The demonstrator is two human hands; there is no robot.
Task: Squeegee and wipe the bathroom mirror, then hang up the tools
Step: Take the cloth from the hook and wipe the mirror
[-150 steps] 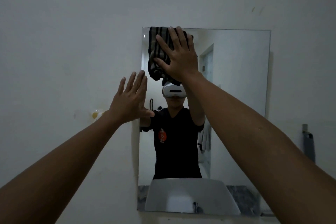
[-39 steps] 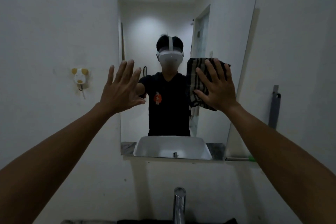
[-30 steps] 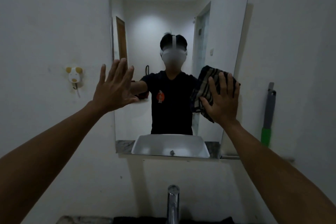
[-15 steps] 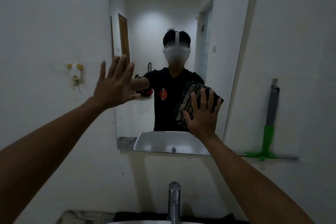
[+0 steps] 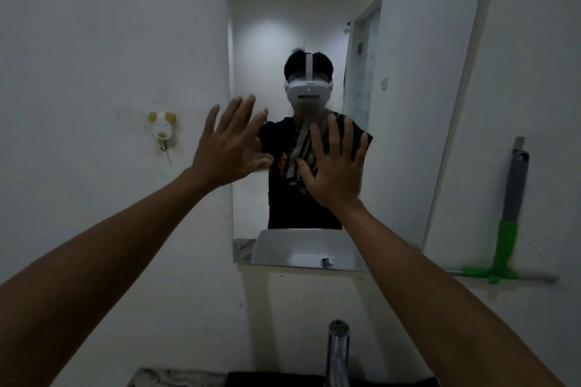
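Now your right hand (image 5: 334, 166) presses the striped cloth (image 5: 301, 148) flat against the mirror (image 5: 408, 104), fingers spread; your left hand (image 5: 231, 148) is splayed, holding nothing, at the mirror's left edge. The squeegee (image 5: 512, 214) hangs upright on the wall to your right, nearer your right hand; the animal-shaped hook (image 5: 162, 130) lies left.

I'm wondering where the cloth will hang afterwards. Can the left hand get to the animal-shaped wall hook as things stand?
Probably yes. The left hand is open, holds nothing, and sits just right of the hook with only bare wall between them. The right hand presses the cloth.
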